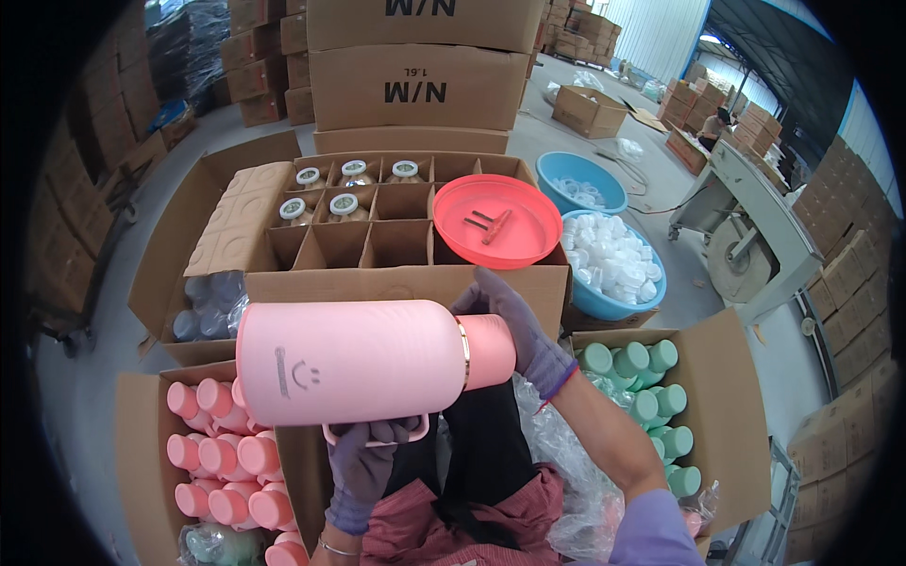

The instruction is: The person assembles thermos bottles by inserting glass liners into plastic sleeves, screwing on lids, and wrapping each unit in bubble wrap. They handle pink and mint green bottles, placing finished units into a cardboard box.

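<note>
A large pale pink thermos jug with a printed smiley lies on its side in the air before me, its base toward the left. My left hand, in a purple-grey glove, is closed round the pink handle below the body. At the right end, my gloved right hand wraps the darker pink cup lid, next to a gold-coloured ring. Part of the right fingers is hidden behind the lid.
A divided carton holding several white-ringed inner flasks stands ahead. A red basin with a small red-handled tool rests on it. Blue basins hold white plastic parts. Cartons of pink jugs and green jugs flank me.
</note>
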Demonstrator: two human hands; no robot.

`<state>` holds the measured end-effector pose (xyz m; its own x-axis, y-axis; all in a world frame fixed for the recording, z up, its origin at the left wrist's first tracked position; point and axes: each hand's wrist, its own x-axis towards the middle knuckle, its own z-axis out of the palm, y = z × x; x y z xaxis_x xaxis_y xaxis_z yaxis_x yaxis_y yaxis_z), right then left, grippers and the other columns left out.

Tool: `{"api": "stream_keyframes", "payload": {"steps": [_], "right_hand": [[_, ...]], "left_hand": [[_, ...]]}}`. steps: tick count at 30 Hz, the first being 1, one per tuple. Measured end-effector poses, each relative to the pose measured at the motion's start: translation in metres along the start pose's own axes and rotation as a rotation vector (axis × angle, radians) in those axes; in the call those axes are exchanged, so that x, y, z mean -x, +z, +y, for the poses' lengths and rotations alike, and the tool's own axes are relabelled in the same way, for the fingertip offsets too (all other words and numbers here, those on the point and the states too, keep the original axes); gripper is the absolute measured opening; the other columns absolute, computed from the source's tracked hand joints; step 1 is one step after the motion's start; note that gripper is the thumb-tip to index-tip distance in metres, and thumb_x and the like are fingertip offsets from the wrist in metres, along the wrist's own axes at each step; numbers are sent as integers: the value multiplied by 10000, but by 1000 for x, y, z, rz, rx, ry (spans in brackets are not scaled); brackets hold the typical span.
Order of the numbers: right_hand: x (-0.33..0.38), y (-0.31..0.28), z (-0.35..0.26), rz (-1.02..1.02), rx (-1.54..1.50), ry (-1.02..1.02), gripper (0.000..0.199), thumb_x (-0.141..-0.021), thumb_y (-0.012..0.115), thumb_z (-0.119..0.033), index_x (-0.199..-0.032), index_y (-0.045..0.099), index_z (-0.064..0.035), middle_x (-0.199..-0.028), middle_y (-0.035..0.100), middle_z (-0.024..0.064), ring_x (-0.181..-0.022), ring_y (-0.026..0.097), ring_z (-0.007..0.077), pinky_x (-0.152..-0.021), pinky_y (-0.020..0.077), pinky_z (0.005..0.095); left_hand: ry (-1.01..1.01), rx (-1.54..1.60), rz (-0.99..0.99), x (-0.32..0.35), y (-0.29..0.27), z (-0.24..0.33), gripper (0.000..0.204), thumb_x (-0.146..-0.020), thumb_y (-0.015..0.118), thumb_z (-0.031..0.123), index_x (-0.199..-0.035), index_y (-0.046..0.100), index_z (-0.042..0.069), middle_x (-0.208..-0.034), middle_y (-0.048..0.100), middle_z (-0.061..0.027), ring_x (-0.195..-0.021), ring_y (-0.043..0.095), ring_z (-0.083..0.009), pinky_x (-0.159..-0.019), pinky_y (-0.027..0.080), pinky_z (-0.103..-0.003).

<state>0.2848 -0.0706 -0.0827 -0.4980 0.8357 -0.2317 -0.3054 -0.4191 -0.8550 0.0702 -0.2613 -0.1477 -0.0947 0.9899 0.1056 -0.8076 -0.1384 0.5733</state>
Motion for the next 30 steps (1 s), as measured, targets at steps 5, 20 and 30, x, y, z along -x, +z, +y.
{"api": "stream_keyframes", "payload": {"steps": [5, 20, 30], "right_hand": [[-29, -23, -8, -228, 24, 410, 593, -1012, 471, -511, -813, 687, 4, -782, 706, 106, -654, 658, 201, -707, 541, 325], [114, -108, -4, 201, 2123, 346, 539, -934, 549, -517, -983, 698, -1, -921, 707, 180, -821, 700, 308, -742, 558, 419], [86, -26, -132, -237, -142, -486, 352, -1054, 479, -324, -1231, 606, -47, -1125, 696, 88, -1031, 673, 234, -977, 527, 433]], "left_hand": [[377, -1196, -433, -24, 2, 26, 317, -894, 613, 91, -1192, 575, -8, -1059, 645, -143, -1083, 633, -313, -1116, 311, -606], [488, -1834, -942, 42, 0, 90, 399, -709, 669, 58, -1106, 649, 30, -1078, 646, -142, -1067, 609, -338, -1025, 421, -586], [10, -1061, -526, -117, 55, 24, 647, -900, 590, 123, -1494, 366, -5, -1455, 481, -186, -1373, 442, -301, -1155, 321, -398]]}}
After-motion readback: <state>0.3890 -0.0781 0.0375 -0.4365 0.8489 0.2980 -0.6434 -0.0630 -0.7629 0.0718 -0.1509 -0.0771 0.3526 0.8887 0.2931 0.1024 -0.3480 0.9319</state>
